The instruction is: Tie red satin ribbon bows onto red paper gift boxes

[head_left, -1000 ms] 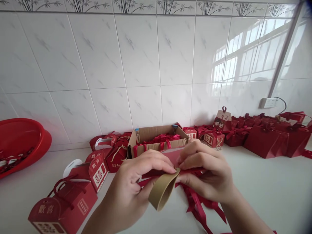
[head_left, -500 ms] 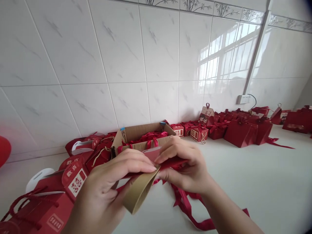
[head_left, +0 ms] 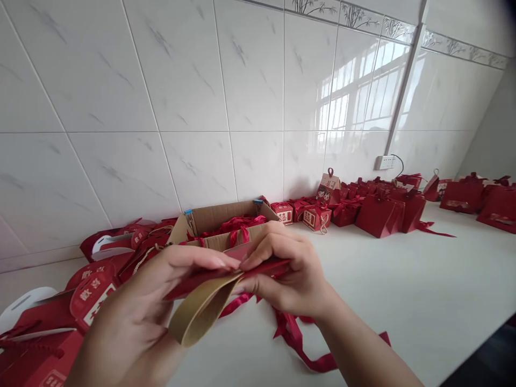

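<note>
Both hands hold a folded red paper gift bag (head_left: 181, 287) up in front of me, above the table. Its tan inner side (head_left: 201, 314) bulges into an open loop toward me. My left hand (head_left: 137, 301) has its fingertips pressed on the top edge, with the thumb below. My right hand (head_left: 286, 269) pinches the red paper between thumb and fingers, close to the left fingertips. Much of the bag is hidden behind the hands. Under the right wrist, a dark red ribbon (head_left: 298, 344) lies on the white table.
An open cardboard box (head_left: 221, 210) with red ribbons stands behind my hands. Red boxes with handles (head_left: 94, 293) crowd the left side. Along the wall on the right are small red gift boxes (head_left: 317, 216) and larger red bags (head_left: 381, 215). A power socket (head_left: 386, 162) sits on the tiled wall.
The view has turned slightly to the right, so most things sit further left. Both hands keep their hold, and the tan loop looks wider open.
</note>
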`<action>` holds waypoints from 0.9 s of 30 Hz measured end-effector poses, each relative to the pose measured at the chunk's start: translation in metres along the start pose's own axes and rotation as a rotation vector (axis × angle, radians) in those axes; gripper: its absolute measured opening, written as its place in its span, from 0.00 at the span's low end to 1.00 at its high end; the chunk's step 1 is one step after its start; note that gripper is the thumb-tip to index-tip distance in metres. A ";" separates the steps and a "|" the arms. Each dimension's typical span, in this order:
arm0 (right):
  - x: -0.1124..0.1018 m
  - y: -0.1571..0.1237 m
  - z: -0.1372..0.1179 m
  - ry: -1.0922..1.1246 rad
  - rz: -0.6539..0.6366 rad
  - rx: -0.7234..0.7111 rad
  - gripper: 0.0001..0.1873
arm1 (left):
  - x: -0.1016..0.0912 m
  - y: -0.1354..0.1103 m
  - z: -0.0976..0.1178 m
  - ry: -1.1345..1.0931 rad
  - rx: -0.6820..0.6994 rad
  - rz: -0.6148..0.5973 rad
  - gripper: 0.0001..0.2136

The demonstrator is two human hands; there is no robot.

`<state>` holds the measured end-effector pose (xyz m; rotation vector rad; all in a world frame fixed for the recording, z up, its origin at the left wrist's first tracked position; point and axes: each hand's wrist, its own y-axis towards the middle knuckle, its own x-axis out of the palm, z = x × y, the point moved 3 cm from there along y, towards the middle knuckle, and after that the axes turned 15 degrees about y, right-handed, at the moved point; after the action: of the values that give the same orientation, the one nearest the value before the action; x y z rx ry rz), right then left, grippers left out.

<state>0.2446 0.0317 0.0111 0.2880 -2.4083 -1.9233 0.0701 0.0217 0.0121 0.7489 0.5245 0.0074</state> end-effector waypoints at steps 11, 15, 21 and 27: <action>0.001 -0.001 0.013 0.106 0.109 0.169 0.11 | 0.002 0.000 -0.003 0.121 -0.069 0.185 0.10; 0.000 -0.004 0.026 0.220 0.174 0.323 0.13 | 0.005 0.005 -0.008 0.188 0.012 0.144 0.12; 0.003 -0.005 0.038 0.255 0.267 0.492 0.15 | 0.009 0.011 -0.010 0.157 -0.054 0.111 0.16; 0.007 -0.011 0.043 0.302 0.176 0.680 0.17 | 0.004 0.019 -0.016 0.190 -0.126 0.111 0.13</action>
<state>0.2323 0.0695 -0.0095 0.3391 -2.6662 -0.8648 0.0697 0.0469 0.0133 0.6565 0.6567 0.2146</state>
